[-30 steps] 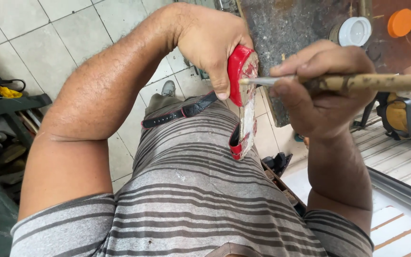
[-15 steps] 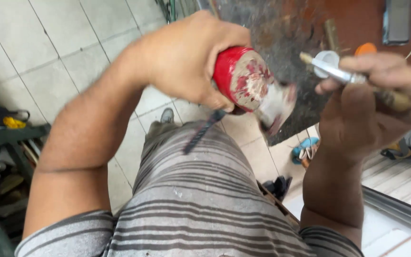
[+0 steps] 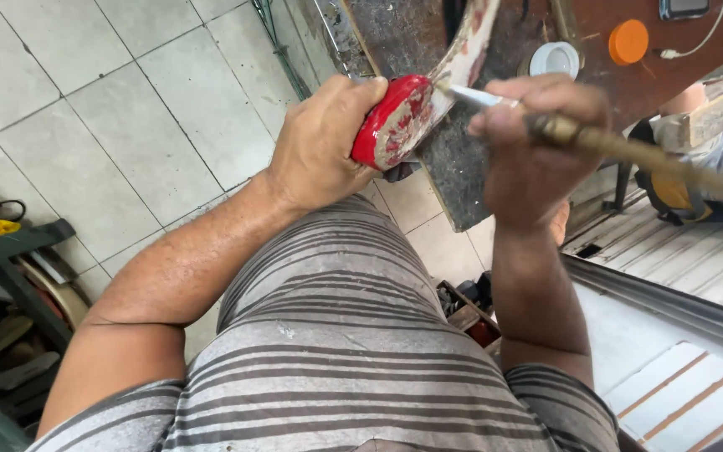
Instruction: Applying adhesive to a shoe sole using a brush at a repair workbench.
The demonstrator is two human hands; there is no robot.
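Pale floor tiles spread below a dark, worn bench. The left hand is closed around the red heel end of a shoe sole, whose long axis runs up-right from that hand toward the bench. The right hand, just right of the sole, grips a wooden-handled brush; its pale tip touches the sole, the handle pointing down-right.
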